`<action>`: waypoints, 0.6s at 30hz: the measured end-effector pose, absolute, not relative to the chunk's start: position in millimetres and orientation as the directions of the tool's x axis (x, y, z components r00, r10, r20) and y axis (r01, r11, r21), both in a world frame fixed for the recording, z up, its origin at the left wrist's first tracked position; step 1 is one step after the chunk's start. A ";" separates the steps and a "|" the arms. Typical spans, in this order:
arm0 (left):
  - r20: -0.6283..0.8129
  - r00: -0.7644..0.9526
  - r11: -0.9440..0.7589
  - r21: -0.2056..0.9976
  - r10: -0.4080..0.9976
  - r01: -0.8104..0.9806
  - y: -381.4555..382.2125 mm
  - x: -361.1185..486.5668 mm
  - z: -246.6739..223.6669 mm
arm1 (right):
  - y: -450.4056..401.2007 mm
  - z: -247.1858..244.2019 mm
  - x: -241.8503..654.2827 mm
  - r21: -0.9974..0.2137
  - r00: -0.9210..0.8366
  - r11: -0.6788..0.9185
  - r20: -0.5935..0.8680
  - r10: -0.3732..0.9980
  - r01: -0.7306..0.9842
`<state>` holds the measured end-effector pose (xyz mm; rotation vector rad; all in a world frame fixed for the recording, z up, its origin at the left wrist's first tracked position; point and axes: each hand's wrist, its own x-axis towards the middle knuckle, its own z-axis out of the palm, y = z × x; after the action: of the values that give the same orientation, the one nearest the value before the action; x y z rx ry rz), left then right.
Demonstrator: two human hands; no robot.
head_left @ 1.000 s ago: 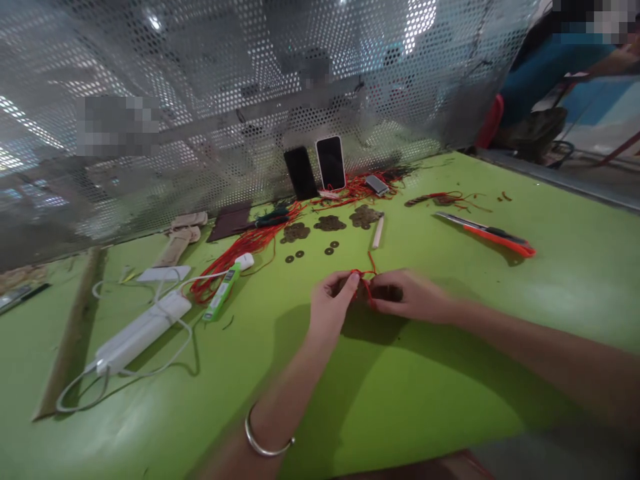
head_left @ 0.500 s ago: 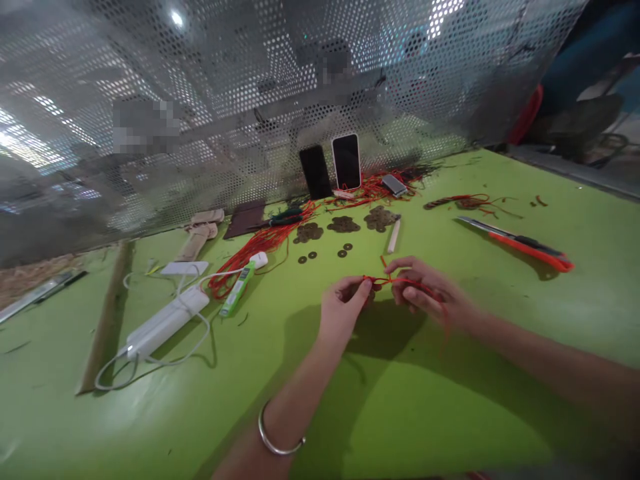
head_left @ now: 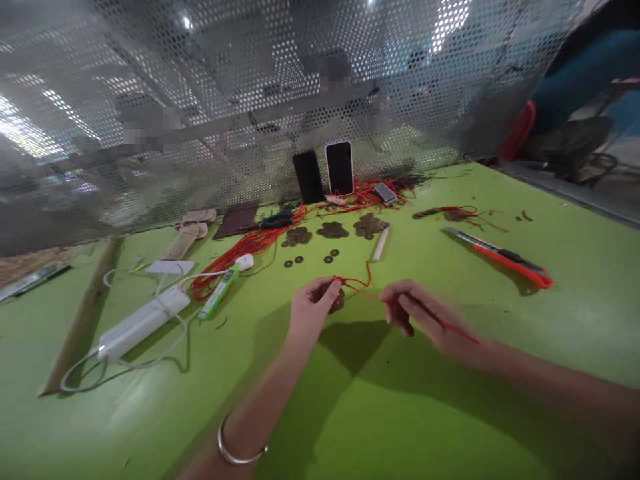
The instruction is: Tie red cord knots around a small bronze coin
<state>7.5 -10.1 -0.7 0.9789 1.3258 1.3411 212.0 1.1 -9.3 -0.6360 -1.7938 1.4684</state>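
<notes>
My left hand pinches a red cord between thumb and fingers. A dark round coin hangs just under those fingertips. The cord runs taut to the right into my right hand, whose fingers are closed on it, and its tail trails over the wrist. A second end of cord curls upward between the hands. Beyond them lie several loose holed coins and three piles of coins. A pale stick rests beside the right pile.
Right of my hands lies a utility knife, its blade extended. To the left are a white power strip with its cable, a green packet and a bundle of red cords. Two phones lean against the perforated metal screen.
My right hand has drawn away from my left, stretching the cord between them. The whole view has shifted, so the table things appear further left.
</notes>
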 end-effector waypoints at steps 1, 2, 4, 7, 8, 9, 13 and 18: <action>-0.087 -0.217 0.069 0.994 0.972 -0.087 -9.4 6.5 -0.7 | 0.0 -8.9 214.3 -0.970 -0.633 0.234 0.218 0.742 -0.060; -0.086 -0.232 0.070 0.995 0.969 -0.077 -8.6 5.3 -0.9 | -0.8 -7.9 216.3 -0.967 -0.644 0.248 0.225 0.732 -0.056; -0.081 -0.253 0.068 0.996 0.964 -0.061 -6.6 2.3 -1.4 | -1.7 -4.6 219.4 -0.953 -0.648 0.294 0.266 0.713 -0.068; -0.079 -0.250 0.069 0.997 0.965 -0.046 -3.5 -2.1 -1.8 | -2.6 2.4 221.3 -0.930 -0.627 0.356 0.331 0.705 -0.091; -0.078 -0.244 0.070 0.997 0.967 -0.041 -2.7 -3.1 -1.7 | -2.9 4.7 221.4 -0.925 -0.617 0.368 0.347 0.706 -0.099; -0.079 -0.234 0.073 0.997 0.969 -0.032 -2.3 -3.6 -1.6 | -3.3 7.0 221.2 -0.921 -0.608 0.374 0.357 0.709 -0.105; -0.082 -0.194 0.084 0.996 0.978 -0.001 -4.4 -1.1 -1.0 | -5.2 13.4 219.1 -0.918 -0.599 0.382 0.366 0.712 -0.105; -0.073 -0.155 0.086 0.993 0.985 0.083 -11.1 5.4 0.2 | -6.9 14.9 217.8 -0.930 -0.623 0.358 0.331 0.708 -0.087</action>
<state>5.4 -11.1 0.2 1.1386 1.4247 1.2158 217.8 -6.9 14.9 -0.5425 -1.8701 1.3430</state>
